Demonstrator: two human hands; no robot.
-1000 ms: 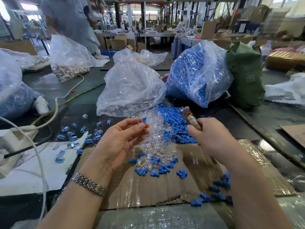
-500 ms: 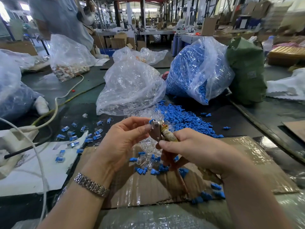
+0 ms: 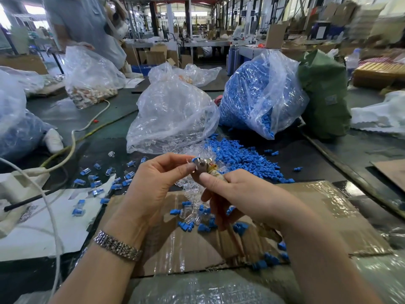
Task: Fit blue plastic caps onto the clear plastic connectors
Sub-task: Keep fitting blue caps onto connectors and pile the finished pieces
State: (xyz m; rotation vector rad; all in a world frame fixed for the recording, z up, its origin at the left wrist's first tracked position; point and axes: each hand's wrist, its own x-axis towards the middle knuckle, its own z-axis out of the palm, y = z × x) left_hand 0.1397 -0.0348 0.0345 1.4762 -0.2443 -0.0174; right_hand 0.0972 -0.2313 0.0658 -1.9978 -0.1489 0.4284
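Both hands sit about where they were 0.5 s ago, tool still against the cap; 1 s ago the right hand was well off to the right w/ the tool clear of the left. Left hand (image 3: 153,185) has thumb & fingertips curled in, pinching a clear connector w/ a blue cap (image 3: 194,160) on top. Right hand (image 3: 238,194) is wrapped round the taped handle of a small metal tool (image 3: 205,166), thumb laid along it; tool head touches the capped piece just beside the left fingertips. Can't tell if cap is fully seated.

Below the hands: flattened cardboard (image 3: 306,216) on the tabletop (image 3: 105,119), w/ a loose pile of clear connectors (image 3: 192,194) and scattered blue caps (image 3: 206,226) on it. Bigger heap of blue caps (image 3: 241,154) lies behind the hands, spilling from the mouth of a clear bag of caps (image 3: 258,95). Bag of clear connectors (image 3: 173,115) stands left of that one, touching it. Finished capped pieces (image 3: 96,183) lie scattered to the left, on & near a white sheet (image 3: 43,233). Metal wristwatch (image 3: 118,247) on left wrist. Green bag (image 3: 324,93) behind right of the blue bag. Another person (image 3: 83,25) stands far left at the back, by another plastic bag (image 3: 89,77).
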